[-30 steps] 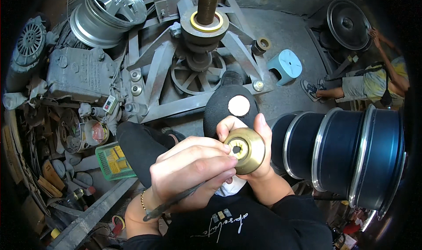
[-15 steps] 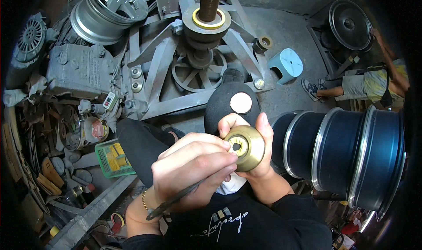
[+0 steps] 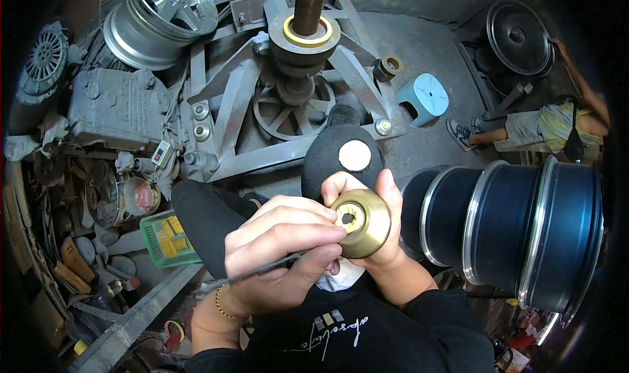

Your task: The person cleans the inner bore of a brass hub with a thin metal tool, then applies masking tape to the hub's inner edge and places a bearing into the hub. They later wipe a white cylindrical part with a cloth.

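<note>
In front of my body, my right hand is closed round a brass-coloured, cone-shaped metal piece with a hole in its end face. Yellow marking or lining surrounds the dark hole. My left hand, with a gold bracelet at the wrist, pinches a thin dark rod-like tool. Its tail slants down and left out of the palm. The left fingertips press against the piece's face near the hole; the tool's front end is hidden behind them.
Ahead stands a metal frame with an upright threaded shaft. Silver wheel rims lie far left, stacked dark rims at right. A green basket is at left; beyond are a blue stool and another person.
The tool's tail has swung up and left, lying flatter across my left hand. The left fingers have shifted slightly on the piece's face. My right hand keeps its grip.
</note>
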A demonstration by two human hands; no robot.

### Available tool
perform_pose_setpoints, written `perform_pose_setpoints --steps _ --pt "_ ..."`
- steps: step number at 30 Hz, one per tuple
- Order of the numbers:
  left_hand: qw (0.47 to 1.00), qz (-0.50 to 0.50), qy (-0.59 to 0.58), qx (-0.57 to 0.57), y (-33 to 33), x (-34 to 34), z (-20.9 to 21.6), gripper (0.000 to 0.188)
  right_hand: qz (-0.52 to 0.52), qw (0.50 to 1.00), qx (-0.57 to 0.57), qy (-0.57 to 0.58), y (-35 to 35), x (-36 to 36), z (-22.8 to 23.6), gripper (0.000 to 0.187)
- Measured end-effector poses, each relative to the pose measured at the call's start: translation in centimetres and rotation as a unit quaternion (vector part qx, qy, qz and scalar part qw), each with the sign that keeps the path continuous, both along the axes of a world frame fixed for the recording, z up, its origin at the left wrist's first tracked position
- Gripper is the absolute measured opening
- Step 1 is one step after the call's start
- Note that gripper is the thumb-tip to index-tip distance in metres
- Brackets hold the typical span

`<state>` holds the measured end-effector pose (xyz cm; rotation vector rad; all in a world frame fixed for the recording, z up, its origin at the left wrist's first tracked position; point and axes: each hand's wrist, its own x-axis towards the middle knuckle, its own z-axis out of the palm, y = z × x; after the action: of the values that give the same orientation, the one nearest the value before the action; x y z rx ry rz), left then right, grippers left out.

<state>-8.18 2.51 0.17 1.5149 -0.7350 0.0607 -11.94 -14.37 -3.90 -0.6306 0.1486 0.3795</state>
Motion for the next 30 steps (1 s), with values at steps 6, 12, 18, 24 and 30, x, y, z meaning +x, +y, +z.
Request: perform_pose_setpoints --steps 6,12,18,24,30 --pt "0.998 0.027 -0.043 0.042 -0.1 -0.9 0.1 0.025 0.01 0.999 -0.025 -0.028 -0.1 0.0 -0.1 0.076" --pt "0.996 0.036 -0.073 0.048 -0.2 -1.2 -0.4 0.026 -0.003 0.998 -0.06 -0.034 -0.1 -0.1 0.0 0.076" --pt "0.995 0.032 -0.077 0.056 -0.2 -1.3 -0.5 0.028 -0.043 0.992 -0.119 0.009 0.3 -0.3 0.3 0.083" --pt "0.994 0.039 -0.078 0.058 -0.2 -1.4 -0.6 0.027 -0.042 0.988 -0.149 -0.001 0.4 -0.3 0.5 0.083" --pt "0.994 0.045 -0.078 0.063 -0.2 -1.5 -0.5 0.025 -0.036 0.991 -0.125 -0.011 0.4 -0.3 0.3 0.081"
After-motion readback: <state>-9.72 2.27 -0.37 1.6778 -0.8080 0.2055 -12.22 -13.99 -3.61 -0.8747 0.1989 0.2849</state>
